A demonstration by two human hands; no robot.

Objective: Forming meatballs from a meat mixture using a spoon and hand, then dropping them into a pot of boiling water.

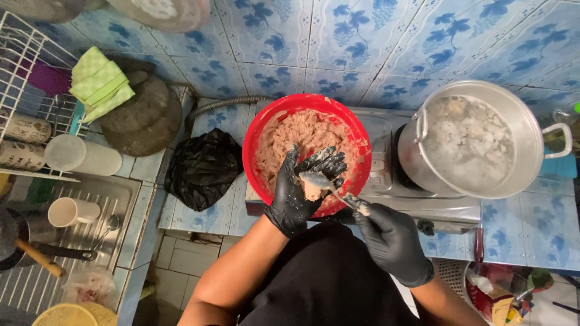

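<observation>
Black gloves cover both hands in the head view: the left hand is curled, fingers half closed, around a lump of pale meat paste over the near rim of the red bowl, while the right hand is closed on the handle of a spoon whose tip meets that lump. Judging by this, a ball is being shaped and scooped off; the next move calls for a clean lift on the spoon toward the steaming metal pot on the stove.
</observation>
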